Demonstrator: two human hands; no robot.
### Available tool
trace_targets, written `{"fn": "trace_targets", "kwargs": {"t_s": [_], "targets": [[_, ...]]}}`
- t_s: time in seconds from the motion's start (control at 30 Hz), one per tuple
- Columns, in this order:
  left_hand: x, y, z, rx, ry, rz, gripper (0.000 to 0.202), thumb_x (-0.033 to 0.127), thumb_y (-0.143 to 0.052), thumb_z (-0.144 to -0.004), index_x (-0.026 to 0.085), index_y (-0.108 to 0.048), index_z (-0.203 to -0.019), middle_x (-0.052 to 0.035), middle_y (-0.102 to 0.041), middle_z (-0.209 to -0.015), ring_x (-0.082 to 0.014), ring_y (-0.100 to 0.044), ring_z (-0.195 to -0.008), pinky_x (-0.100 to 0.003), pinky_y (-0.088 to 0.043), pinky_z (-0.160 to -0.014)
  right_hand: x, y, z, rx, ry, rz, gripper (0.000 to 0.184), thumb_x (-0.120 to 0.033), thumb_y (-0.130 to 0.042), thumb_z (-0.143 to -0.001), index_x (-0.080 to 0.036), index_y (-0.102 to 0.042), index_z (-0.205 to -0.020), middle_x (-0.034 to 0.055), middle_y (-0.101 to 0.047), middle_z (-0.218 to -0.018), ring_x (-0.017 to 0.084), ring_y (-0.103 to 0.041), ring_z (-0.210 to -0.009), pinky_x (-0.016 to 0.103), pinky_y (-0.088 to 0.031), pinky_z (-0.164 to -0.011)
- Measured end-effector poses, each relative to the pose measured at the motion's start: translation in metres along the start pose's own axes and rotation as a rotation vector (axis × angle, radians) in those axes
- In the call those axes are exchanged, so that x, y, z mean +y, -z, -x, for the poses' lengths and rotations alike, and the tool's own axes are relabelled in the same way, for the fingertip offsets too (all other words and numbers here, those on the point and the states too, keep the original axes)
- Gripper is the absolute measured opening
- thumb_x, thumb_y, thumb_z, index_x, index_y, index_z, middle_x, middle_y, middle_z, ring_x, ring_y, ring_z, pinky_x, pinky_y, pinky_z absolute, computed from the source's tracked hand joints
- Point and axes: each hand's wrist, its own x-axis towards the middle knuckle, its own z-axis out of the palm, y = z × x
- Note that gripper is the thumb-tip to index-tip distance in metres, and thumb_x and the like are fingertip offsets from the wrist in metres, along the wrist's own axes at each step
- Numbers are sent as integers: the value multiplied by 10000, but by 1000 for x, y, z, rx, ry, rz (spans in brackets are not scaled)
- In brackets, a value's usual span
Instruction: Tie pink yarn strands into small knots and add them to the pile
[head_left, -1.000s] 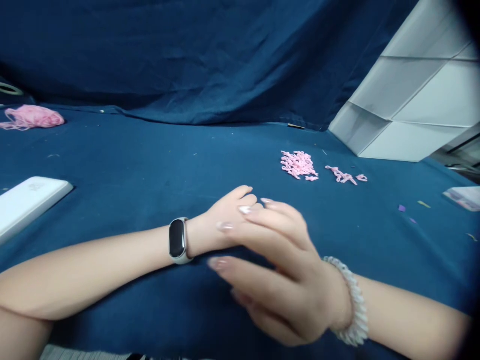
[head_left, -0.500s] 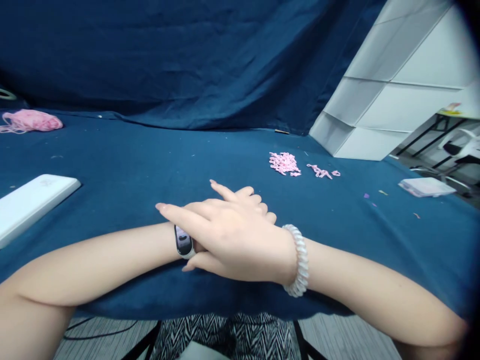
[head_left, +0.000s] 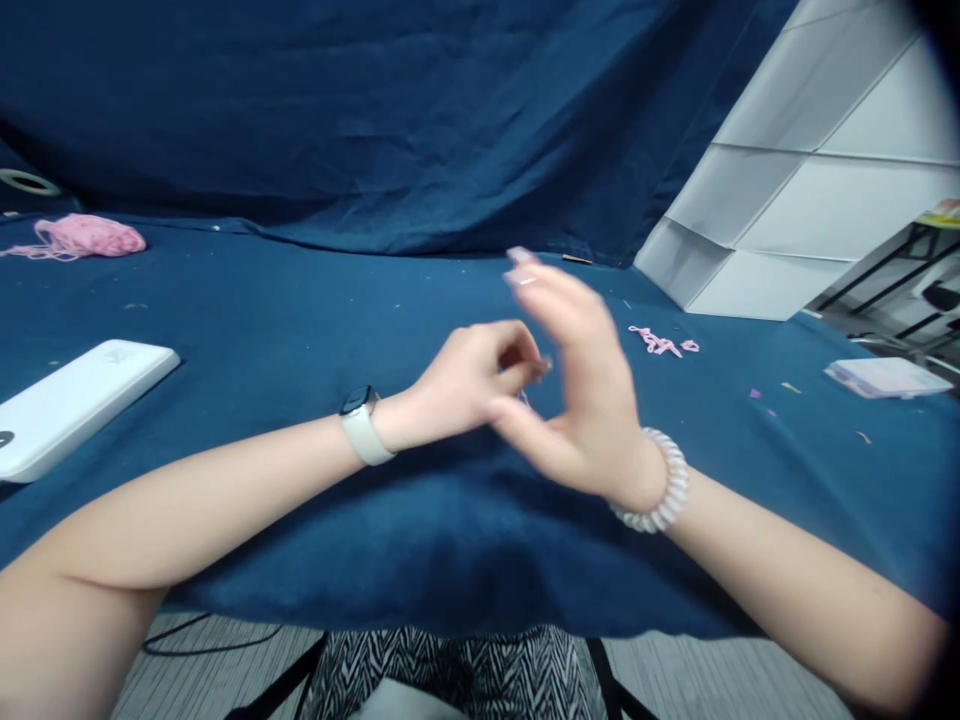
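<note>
My left hand hovers over the blue-covered table, fingers curled into a pinch, with something tiny at the fingertips that I cannot make out. A white-strapped watch sits on that wrist. My right hand is raised just right of it, fingers stretched upward and apart, slightly blurred, holding nothing. A pale coil bracelet rings the right wrist. A few small pink loops lie on the cloth behind the right hand.
A white flat case lies at the left. A pink yarn bundle and a tape roll sit far left. White boxes stand at the right, a flat packet beyond. The table's front edge is close below my arms.
My right hand lifted off my left wrist and rose with fingers spread. My left hand turned and closed into a pinch. The view shifted slightly.
</note>
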Motion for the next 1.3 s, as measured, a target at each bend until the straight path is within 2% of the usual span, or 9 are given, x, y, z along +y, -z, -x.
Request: {"fn": "trace_targets", "kwargs": {"t_s": [0.07, 0.17, 0.27, 0.33, 0.5, 0.7, 0.87, 1.07, 1.3], "targets": [[10, 5, -10, 49, 3, 48, 171, 307, -549, -858, 164, -577, -771, -32, -636, -742, -137, -569, -642, -289, -463, -633, 20, -2, 13, 177, -283, -207, 709, -411, -588, -854, -253, -232, -1447, 104, -210, -1545, 259, -234, -1429, 458, -255, -1152], [15, 3, -11, 155, -75, 8, 86, 210, -555, -846, 155, -579, -785, -43, -662, -868, -152, -611, -829, -283, -458, -797, 40, -15, 27, 111, -717, -649, 847, -545, -556, -835, -227, -67, -1449, 173, -143, -1548, 230, -298, -1404, 438, -334, -1110], [10, 0, -9, 176, -92, -19, 48, 166, -589, -816, 154, -604, -772, -53, -661, -1000, -176, -592, -1030, -301, -405, -944, 42, -24, 29, -25, -806, -979, 675, -567, -534, -833, -217, -270, -1346, 145, -406, -1408, 183, -500, -1226, 364, -425, -1034], [3, 0, -11, 179, -16, 58, 82, 202, -603, -821, 154, -597, -755, -55, -662, -972, -192, -578, -1082, -314, -396, -964, 37, -24, 27, -71, -849, -1072, 506, -550, -542, -838, -210, -421, -1192, 84, -573, -1119, 133, -605, -887, 308, -521, -834], [-15, 0, -17, 173, 269, 426, 180, 309, -640, -817, 144, -580, -776, -59, -659, -925, -180, -595, -1007, -290, -434, -866, 31, -16, 29, -209, -1017, -1005, 288, -422, -523, -889, -144, -593, -869, -36, -468, -597, 55, -407, -484, 185, -359, -451], [-23, -2, -19, 193, 430, 753, 138, 254, -614, -844, 133, -558, -807, -33, -646, -927, -116, -605, -910, -247, -437, -819, 44, -22, 38, -26, -1057, -1187, 233, -345, -563, -872, -139, -551, -766, 12, -612, -758, 79, -578, -663, 248, -468, -699], [-24, -2, -20, 220, 488, 905, 137, 218, -536, -904, 138, -509, -797, -11, -646, -831, -118, -643, -872, -294, -456, -894, 45, -26, 42, -43, -1098, -1279, 236, -366, -538, -899, -164, -495, -783, -100, -356, -455, 59, -447, -453, 261, -496, -657], [-25, 0, -18, 212, 531, 1053, 107, 220, -483, -936, 177, -443, -846, 25, -632, -710, -130, -673, -769, -382, -512, -875, 45, -21, 45, -190, -994, -911, 295, -405, -434, -944, -156, -548, -833, -80, -399, -467, 54, -372, -401, 201, -428, -492], [-27, -4, -14, 101, 603, 1091, 96, 212, -481, -936, 184, -467, -845, 73, -522, -606, -19, -411, -418, -201, -520, -568, 55, -5, 48, -332, -718, -450, 292, -317, -417, -958, -149, -640, -877, -32, -531, -545, 68, -497, -488, 205, -413, -552]]}}
